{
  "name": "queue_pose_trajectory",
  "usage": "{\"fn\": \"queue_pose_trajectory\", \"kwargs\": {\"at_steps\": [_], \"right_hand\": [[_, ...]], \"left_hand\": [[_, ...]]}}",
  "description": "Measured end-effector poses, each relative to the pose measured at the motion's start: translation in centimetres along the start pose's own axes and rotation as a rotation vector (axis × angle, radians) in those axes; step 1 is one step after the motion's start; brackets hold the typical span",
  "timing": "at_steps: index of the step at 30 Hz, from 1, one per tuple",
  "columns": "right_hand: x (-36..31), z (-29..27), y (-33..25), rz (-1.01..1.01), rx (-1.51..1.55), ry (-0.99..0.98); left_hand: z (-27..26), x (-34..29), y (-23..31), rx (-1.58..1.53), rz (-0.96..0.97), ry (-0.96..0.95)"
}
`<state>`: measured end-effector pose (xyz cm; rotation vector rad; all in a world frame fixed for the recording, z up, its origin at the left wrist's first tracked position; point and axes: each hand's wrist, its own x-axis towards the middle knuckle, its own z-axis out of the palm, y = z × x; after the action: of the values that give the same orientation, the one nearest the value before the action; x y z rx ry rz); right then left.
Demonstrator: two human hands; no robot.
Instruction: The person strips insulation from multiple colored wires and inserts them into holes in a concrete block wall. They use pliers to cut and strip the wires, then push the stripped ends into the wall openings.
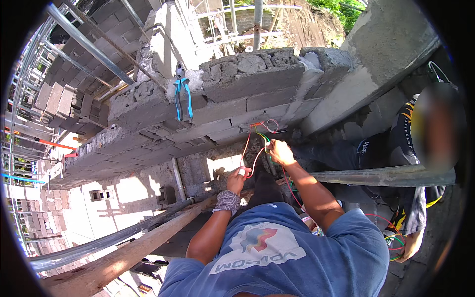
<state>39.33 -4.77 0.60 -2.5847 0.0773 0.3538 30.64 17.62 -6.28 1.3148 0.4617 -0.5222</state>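
Note:
Thin electrical wires, a red wire (pixel 256 158) and a green wire (pixel 262 136) among them, run between my two hands and the block wall (pixel 274 102). My left hand (pixel 238 179) is closed on the red wire, a white wrap round one finger and a patterned cloth round the wrist. Farther forward and to the right, my right hand (pixel 281 153) pinches the wires together. Just beyond it, by the wall, is a short orange piece (pixel 258 124) beside looped wire ends (pixel 272 125). Diagonal-cutting pliers (pixel 182 96) with blue-and-black handles rest on the wall's top, handles hanging over my side.
A co-worker (pixel 403 143) is close on my right; their hand (pixel 410 246) is near coloured wires (pixel 394 241). A metal pipe (pixel 376 175) crosses at right. A pipe (pixel 118 225) and a wooden beam (pixel 116 260) cross at lower left. Scaffolding (pixel 84 42) and stacked blocks (pixel 59 101) stand left.

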Motion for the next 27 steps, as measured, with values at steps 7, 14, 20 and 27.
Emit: {"fn": "queue_pose_trajectory", "kwargs": {"at_steps": [7,14,20,27], "right_hand": [[-11.4,0.0,-4.8,-0.585,0.23,-0.954],[5.3,-2.8,0.6,-0.049,0.044,-0.743],[18.0,15.6,16.4,0.645,0.014,-0.178],[19.0,29.5,13.6,0.588,1.333,-0.436]], "left_hand": [[-4.7,6.1,2.3,-0.978,-0.083,-0.027],[-2.7,2.0,-2.2,-0.61,-0.342,0.043],[2.7,-0.9,-4.3,-0.03,-0.556,-0.21],[4.4,1.0,-6.2,0.397,-0.287,-0.548]]}}
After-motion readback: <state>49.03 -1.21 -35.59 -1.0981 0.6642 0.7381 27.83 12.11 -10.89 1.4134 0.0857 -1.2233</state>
